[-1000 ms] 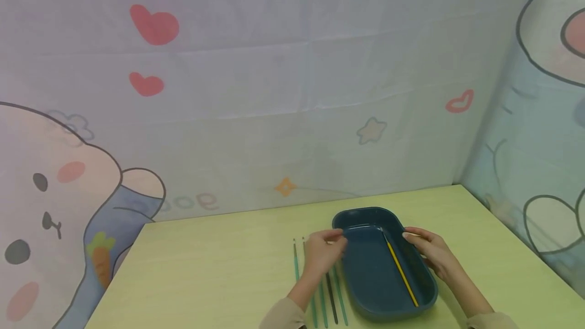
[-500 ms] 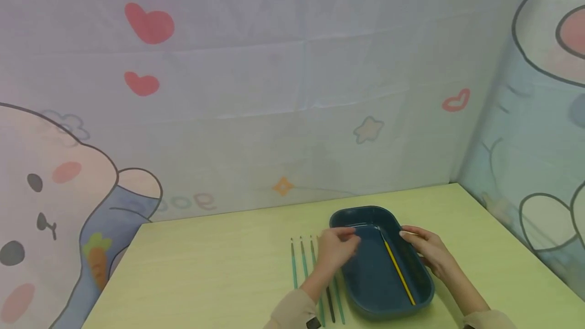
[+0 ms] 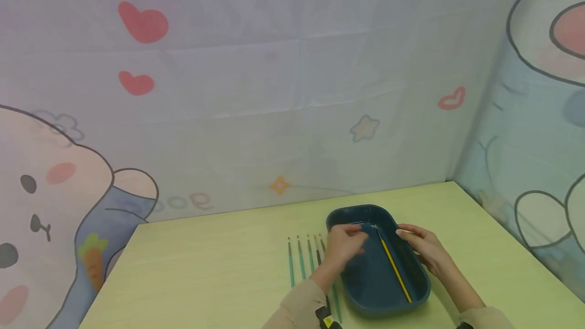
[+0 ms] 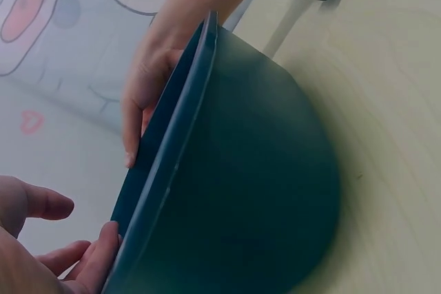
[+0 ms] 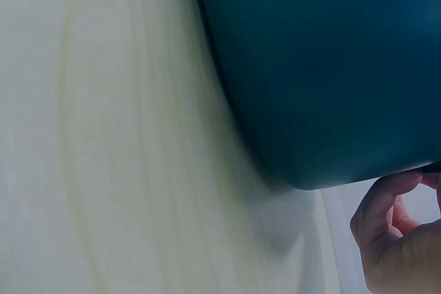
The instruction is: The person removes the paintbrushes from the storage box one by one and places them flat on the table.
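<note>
A dark blue tray [image 3: 375,309] with raised walls stands on the table; a yellow-handled paintbrush [image 3: 396,271] lies inside along its right side. My left hand [image 3: 345,245] hovers over the tray's left part, thumb and fingers apart with nothing between them. In the left wrist view, its fingers [image 4: 100,259] are close to the rim of the tray [image 4: 255,156]; whether they touch it, I cannot tell. My right hand [image 3: 425,248] grips the right rim, also seen in the right wrist view, where that hand [image 5: 400,232] pinches the edge of the tray [image 5: 331,67].
Left of the tray lie several paintbrushes in a row, mostly teal-handled, such as the leftmost teal paintbrush [image 3: 291,265], with one black paintbrush [image 3: 318,256] among them. My left forearm partly covers them. A cartoon-printed cloth [image 3: 219,116] hangs behind the pale table [image 3: 196,268].
My left hand has moved right, from the tray's left rim to above its inside. My right hand keeps its grip on the rim. The head view has shifted slightly.
</note>
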Demonstrator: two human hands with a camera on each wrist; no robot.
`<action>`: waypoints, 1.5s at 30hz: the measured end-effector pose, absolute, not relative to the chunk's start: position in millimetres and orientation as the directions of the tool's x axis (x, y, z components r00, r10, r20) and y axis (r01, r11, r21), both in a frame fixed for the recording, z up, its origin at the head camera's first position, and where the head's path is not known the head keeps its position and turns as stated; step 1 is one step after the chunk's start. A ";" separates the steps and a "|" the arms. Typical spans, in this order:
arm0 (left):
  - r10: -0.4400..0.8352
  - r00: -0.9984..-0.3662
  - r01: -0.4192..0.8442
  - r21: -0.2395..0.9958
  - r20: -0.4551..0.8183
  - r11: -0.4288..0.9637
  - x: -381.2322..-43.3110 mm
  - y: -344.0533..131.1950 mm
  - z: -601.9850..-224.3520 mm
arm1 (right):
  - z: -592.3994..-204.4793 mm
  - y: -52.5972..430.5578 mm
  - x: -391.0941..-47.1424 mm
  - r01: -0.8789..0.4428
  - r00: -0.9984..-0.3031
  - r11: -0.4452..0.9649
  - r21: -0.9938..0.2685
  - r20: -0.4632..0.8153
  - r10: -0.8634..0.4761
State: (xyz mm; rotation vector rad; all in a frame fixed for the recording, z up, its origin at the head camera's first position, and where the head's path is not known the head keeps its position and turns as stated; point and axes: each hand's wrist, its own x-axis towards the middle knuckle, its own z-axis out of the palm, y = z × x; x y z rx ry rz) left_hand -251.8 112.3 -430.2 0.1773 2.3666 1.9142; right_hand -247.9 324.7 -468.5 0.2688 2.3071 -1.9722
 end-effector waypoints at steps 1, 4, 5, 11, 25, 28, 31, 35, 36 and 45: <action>0.145 -0.989 0.023 0.978 -0.008 0.209 -252.1 114.4 -430.8 | -468.4 324.9 -247.7 0.195 -0.980 0.149 -0.970 -0.186 0.072; 0.134 -0.991 0.006 0.976 -0.024 0.216 -252.9 121.0 -432.6 | -468.2 325.5 -247.4 0.196 -0.980 0.149 -0.969 -0.187 0.073; 0.130 -0.991 0.001 0.976 -0.028 0.219 -253.2 123.3 -433.2 | -468.0 325.6 -247.3 0.197 -0.979 0.149 -0.969 -0.187 0.075; 0.108 -0.993 -0.019 0.975 -0.044 0.221 -254.8 136.8 -435.0 | -467.2 327.7 -247.7 0.194 -0.980 0.149 -0.970 -0.184 0.079; 0.105 -0.991 -0.051 0.969 -0.078 0.241 -257.1 153.1 -444.0 | -469.1 326.9 -249.2 0.189 -0.981 0.122 -0.974 -0.181 0.073; 0.104 -0.992 -0.048 0.966 -0.077 0.256 -258.5 155.8 -444.6 | -468.6 325.3 -248.4 0.171 -0.984 0.140 -0.975 -0.161 0.081; 0.083 -0.995 -0.023 0.953 -0.050 0.301 -259.3 157.3 -444.3 | -467.3 321.2 -246.8 0.145 -0.987 0.172 -0.974 -0.131 0.090; 0.044 -0.999 -0.009 0.939 -0.026 0.343 -262.3 159.2 -445.9 | -465.5 319.1 -247.6 0.124 -0.991 0.217 -0.968 -0.110 0.073; 0.039 -0.999 -0.014 0.939 -0.030 0.343 -263.2 160.0 -446.1 | -465.2 320.0 -248.4 0.128 -0.991 0.223 -0.966 -0.114 0.075; 0.052 -0.995 -0.067 0.948 -0.087 0.312 -267.6 171.9 -449.8 | -462.1 331.8 -247.9 0.151 -0.987 0.240 -0.959 -0.132 0.092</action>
